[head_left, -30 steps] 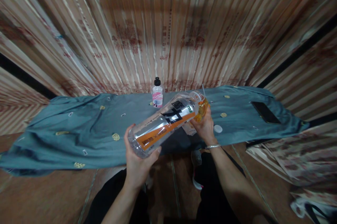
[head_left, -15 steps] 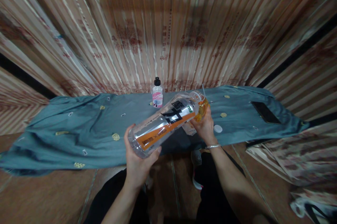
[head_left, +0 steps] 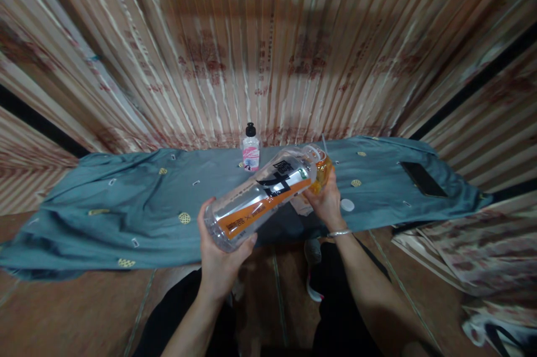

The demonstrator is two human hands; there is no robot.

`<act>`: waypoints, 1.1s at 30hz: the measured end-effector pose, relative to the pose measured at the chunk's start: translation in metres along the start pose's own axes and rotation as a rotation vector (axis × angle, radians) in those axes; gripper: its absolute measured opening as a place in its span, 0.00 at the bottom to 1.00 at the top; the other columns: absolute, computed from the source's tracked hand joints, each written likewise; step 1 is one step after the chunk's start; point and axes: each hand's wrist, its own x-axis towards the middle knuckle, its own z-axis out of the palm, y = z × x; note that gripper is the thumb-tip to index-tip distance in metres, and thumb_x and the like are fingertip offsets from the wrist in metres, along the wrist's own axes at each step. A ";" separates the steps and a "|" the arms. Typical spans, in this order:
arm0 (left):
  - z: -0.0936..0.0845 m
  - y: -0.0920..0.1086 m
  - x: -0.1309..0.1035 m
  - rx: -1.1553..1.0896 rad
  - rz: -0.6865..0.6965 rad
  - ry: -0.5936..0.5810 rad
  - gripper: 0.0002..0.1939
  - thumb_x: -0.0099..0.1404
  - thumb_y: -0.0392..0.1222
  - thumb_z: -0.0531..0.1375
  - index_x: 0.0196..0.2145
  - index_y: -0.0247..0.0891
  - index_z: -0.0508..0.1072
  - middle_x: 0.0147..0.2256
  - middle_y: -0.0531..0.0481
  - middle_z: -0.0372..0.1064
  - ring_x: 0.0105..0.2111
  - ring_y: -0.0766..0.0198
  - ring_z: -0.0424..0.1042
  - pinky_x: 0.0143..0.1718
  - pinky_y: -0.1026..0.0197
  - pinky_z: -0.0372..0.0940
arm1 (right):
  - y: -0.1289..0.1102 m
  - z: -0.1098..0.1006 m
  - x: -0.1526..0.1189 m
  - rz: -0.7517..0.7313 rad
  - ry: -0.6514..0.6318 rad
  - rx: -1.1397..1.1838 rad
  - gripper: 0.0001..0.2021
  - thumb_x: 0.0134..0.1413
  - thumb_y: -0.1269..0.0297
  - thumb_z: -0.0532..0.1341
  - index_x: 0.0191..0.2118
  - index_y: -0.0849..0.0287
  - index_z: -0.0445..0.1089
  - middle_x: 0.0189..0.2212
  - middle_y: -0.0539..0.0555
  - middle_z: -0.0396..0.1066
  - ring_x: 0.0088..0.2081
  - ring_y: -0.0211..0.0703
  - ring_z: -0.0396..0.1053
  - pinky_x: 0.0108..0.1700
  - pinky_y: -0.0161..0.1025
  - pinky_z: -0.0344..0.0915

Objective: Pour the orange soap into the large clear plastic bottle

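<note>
My left hand [head_left: 224, 264] grips the base of a large clear plastic bottle [head_left: 260, 197] with an orange, black and silver label. The bottle is tilted, its neck pointing up and to the right. My right hand [head_left: 326, 200], with a silver bangle at the wrist, is closed around a small see-through container [head_left: 322, 173] with amber-orange colour in it. The bottle's neck end overlaps that container, so I cannot tell whether they touch. A thin pale stick, perhaps a straw, rises behind the container. Beyond the large bottle stands a small clear bottle [head_left: 251, 156] with a pink label and black cap.
A green-blue cloth [head_left: 155, 206] with yellow prints covers the narrow table. A white round disc [head_left: 347, 205] lies right of my right hand, and a black phone [head_left: 423, 179] farther right. Patterned curtains [head_left: 268, 66] hang behind and at both sides. A pale bag [head_left: 430, 262] stands at lower right.
</note>
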 end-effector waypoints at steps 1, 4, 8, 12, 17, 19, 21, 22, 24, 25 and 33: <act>0.001 0.000 -0.001 -0.003 -0.002 -0.001 0.50 0.48 0.44 0.79 0.64 0.44 0.61 0.53 0.44 0.74 0.49 0.54 0.79 0.51 0.53 0.75 | -0.001 -0.001 0.000 0.002 -0.003 0.002 0.54 0.49 0.40 0.69 0.72 0.69 0.51 0.63 0.75 0.69 0.63 0.66 0.71 0.63 0.61 0.69; 0.001 0.000 -0.001 -0.009 -0.004 -0.009 0.50 0.48 0.43 0.79 0.64 0.45 0.60 0.52 0.44 0.74 0.48 0.54 0.79 0.51 0.53 0.76 | -0.004 -0.002 0.000 0.006 0.001 0.013 0.53 0.50 0.38 0.67 0.71 0.72 0.52 0.62 0.76 0.69 0.62 0.66 0.71 0.63 0.62 0.69; 0.000 -0.003 0.000 0.002 0.016 -0.007 0.49 0.49 0.45 0.79 0.64 0.45 0.61 0.53 0.44 0.73 0.50 0.53 0.79 0.52 0.51 0.75 | -0.003 -0.001 0.000 -0.001 0.002 0.019 0.52 0.51 0.39 0.68 0.71 0.69 0.52 0.63 0.75 0.69 0.63 0.66 0.71 0.63 0.63 0.69; -0.001 -0.005 0.000 0.017 0.015 -0.003 0.50 0.49 0.47 0.79 0.64 0.45 0.61 0.54 0.43 0.72 0.50 0.52 0.78 0.53 0.49 0.75 | 0.000 0.000 0.000 0.007 0.000 -0.008 0.54 0.51 0.38 0.68 0.73 0.67 0.50 0.63 0.73 0.69 0.63 0.64 0.71 0.63 0.60 0.69; 0.000 -0.002 0.000 0.014 0.006 -0.004 0.50 0.48 0.45 0.79 0.64 0.44 0.61 0.54 0.43 0.73 0.50 0.53 0.78 0.53 0.51 0.75 | 0.001 0.001 0.000 -0.001 0.001 -0.016 0.54 0.50 0.39 0.68 0.73 0.67 0.49 0.63 0.74 0.69 0.62 0.65 0.71 0.63 0.60 0.69; 0.000 -0.001 0.000 0.014 0.003 -0.009 0.50 0.49 0.45 0.79 0.64 0.44 0.61 0.53 0.44 0.73 0.49 0.53 0.79 0.52 0.51 0.75 | 0.001 0.001 0.000 -0.009 0.007 -0.009 0.53 0.51 0.40 0.69 0.73 0.67 0.49 0.63 0.73 0.70 0.62 0.64 0.72 0.63 0.60 0.69; 0.000 -0.002 0.000 0.005 -0.001 -0.010 0.50 0.48 0.45 0.79 0.64 0.44 0.60 0.52 0.44 0.73 0.48 0.53 0.79 0.52 0.51 0.76 | 0.001 0.001 0.000 -0.010 0.015 -0.003 0.51 0.52 0.41 0.69 0.72 0.66 0.50 0.63 0.73 0.70 0.62 0.64 0.72 0.63 0.59 0.69; 0.000 -0.002 0.000 0.002 -0.003 -0.007 0.50 0.48 0.45 0.79 0.64 0.44 0.60 0.52 0.44 0.74 0.48 0.53 0.79 0.51 0.52 0.76 | 0.001 0.001 0.000 -0.007 0.014 -0.001 0.51 0.52 0.41 0.68 0.72 0.66 0.50 0.63 0.72 0.70 0.62 0.64 0.72 0.63 0.59 0.69; 0.000 -0.003 0.000 -0.003 -0.002 -0.002 0.50 0.48 0.45 0.79 0.64 0.44 0.60 0.52 0.44 0.74 0.47 0.54 0.79 0.50 0.52 0.76 | 0.001 0.002 0.000 0.002 0.011 0.000 0.51 0.52 0.41 0.69 0.72 0.66 0.51 0.63 0.73 0.70 0.62 0.64 0.72 0.63 0.59 0.69; 0.000 -0.003 0.000 0.000 0.000 -0.002 0.50 0.48 0.45 0.79 0.64 0.44 0.60 0.52 0.44 0.73 0.47 0.54 0.79 0.50 0.52 0.76 | 0.000 0.002 0.000 0.005 0.011 -0.001 0.51 0.51 0.41 0.69 0.72 0.66 0.51 0.63 0.73 0.69 0.62 0.64 0.72 0.63 0.60 0.69; -0.001 -0.003 0.000 -0.005 -0.016 -0.023 0.51 0.49 0.46 0.79 0.65 0.45 0.59 0.53 0.44 0.73 0.50 0.52 0.79 0.53 0.50 0.75 | 0.000 0.000 0.000 0.011 0.002 0.002 0.53 0.49 0.42 0.71 0.72 0.66 0.50 0.62 0.73 0.70 0.61 0.64 0.72 0.62 0.60 0.70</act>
